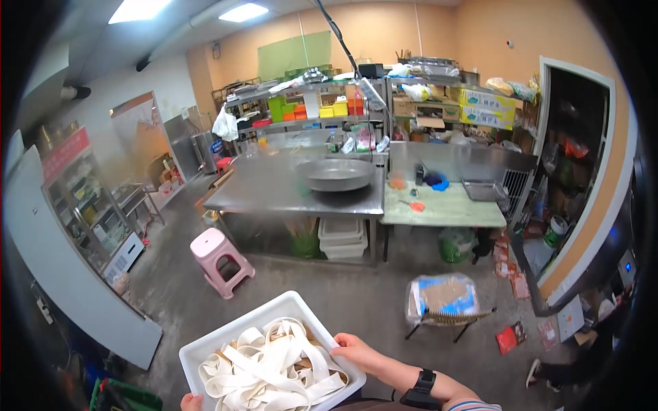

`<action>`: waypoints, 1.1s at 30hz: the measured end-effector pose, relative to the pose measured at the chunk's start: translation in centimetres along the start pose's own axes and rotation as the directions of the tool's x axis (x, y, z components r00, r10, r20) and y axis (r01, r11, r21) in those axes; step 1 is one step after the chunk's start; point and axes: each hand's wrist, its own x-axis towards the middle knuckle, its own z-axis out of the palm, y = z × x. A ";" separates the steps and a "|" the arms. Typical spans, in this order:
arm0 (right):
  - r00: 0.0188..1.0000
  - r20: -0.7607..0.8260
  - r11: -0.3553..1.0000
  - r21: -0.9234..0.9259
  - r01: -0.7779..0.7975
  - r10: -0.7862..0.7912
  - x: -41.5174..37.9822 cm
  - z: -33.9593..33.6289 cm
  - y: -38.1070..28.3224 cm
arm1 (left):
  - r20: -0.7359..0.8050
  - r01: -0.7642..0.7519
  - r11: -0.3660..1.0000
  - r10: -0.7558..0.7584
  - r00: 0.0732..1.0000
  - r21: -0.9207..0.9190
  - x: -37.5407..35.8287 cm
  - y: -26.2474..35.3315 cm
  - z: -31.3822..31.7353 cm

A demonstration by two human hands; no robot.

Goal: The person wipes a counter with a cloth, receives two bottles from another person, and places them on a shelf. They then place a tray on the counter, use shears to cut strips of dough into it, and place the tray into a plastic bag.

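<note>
A white plastic tub [240, 322] is held in front of me at the bottom of the view, slightly turned. It is filled with a loose heap of long, flat white strips [264, 370], with some brownish pieces showing beneath them. My right hand [358, 351] grips the tub's right rim, thumb on top and the other fingers hidden below. At the near left corner only the fingertips of my left hand [192, 402] show, closed on the rim. A black device is strapped to my right wrist.
A pink stool [223, 262] stands ahead on the left. Beyond is a steel table [274, 198] bearing a large round pan [337, 176]. Right of it, a pale-topped table [439, 214] holds scissors and a tray. A covered chair [444, 298] and floor packets sit right; another person's leg shows there.
</note>
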 end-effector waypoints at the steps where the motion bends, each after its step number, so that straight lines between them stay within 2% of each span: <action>1: 0.999 -0.037 0.999 -0.042 -0.018 0.017 1.9 -1.7 -1.3 | 0.002 0.019 1.000 -0.019 1.000 -0.020 2.2 0.4 2.1; 5: 0.989 -0.142 0.998 -0.046 -0.053 0.046 8.7 -10.1 -4.7 | 0.025 0.070 0.994 -0.068 0.997 -0.087 12.1 -0.3 11.6; 7: 0.974 -0.222 0.999 0.009 -0.034 0.036 11.2 -14.0 -6.2 | -0.008 0.244 0.858 -0.278 0.960 -0.453 20.6 -4.6 16.9; 8: 0.966 -0.257 0.999 0.038 -0.023 0.032 12.4 -16.0 -7.0 | 0.078 0.302 0.865 -0.296 0.952 -0.400 23.5 -3.9 19.4; 11: 0.945 -0.324 0.998 -0.043 -0.049 0.033 16.8 -22.8 -7.9 | 0.027 0.292 0.861 -0.310 0.950 -0.416 28.2 -1.1 29.1; 12: 0.936 -0.353 1.000 0.016 0.011 -0.005 19.0 -25.4 -6.7 | 0.111 0.306 0.867 -0.285 0.952 -0.394 29.7 -0.9 31.8; 13: 0.924 -0.383 1.000 -0.005 -0.020 0.017 20.6 -27.6 -6.4 | 0.191 0.308 0.875 -0.252 0.949 -0.373 31.1 -0.1 34.0; 15: 0.909 -0.415 0.999 -0.021 -0.034 0.023 24.0 -32.7 -7.2 | 0.156 0.318 0.879 -0.280 0.947 -0.356 33.3 1.8 40.2; 17: 0.868 -0.495 0.977 -0.167 -0.135 0.035 26.7 -37.4 -7.1 | 0.181 0.322 0.883 -0.274 0.944 -0.343 36.3 1.7 45.7; 20: 0.827 -0.562 0.973 -0.179 -0.148 0.022 29.6 -42.9 -7.0 | 0.207 0.357 0.871 -0.301 0.931 -0.337 38.2 1.9 51.7; 21: 0.816 -0.578 0.956 -0.241 -0.170 0.000 30.9 -45.0 -7.2 | 0.214 0.375 0.866 -0.319 0.923 -0.331 39.2 1.9 54.1; 24: 0.789 -0.614 0.940 -0.251 -0.232 0.031 34.1 -49.4 -10.3 | 0.247 0.440 0.846 -0.376 0.893 -0.301 41.2 3.7 60.0; 25: 0.786 -0.616 0.970 -0.155 -0.185 0.052 34.5 -49.8 -11.1 | 0.271 0.472 0.835 -0.403 0.874 -0.281 41.3 3.8 60.9; 29: 0.734 -0.678 0.947 -0.206 -0.248 0.045 38.4 -55.0 -12.8 | 0.302 0.533 0.797 -0.453 0.839 -0.284 44.4 4.9 68.1; 32: 0.712 -0.700 0.926 -0.236 -0.295 0.049 40.5 -57.6 -12.7 | 0.357 0.554 0.793 -0.456 0.815 -0.254 46.5 5.7 70.9; 33: 0.718 -0.695 0.932 -0.237 -0.274 0.035 41.4 -58.9 -12.0 | 0.324 0.537 0.808 -0.455 0.830 -0.243 47.2 5.1 72.2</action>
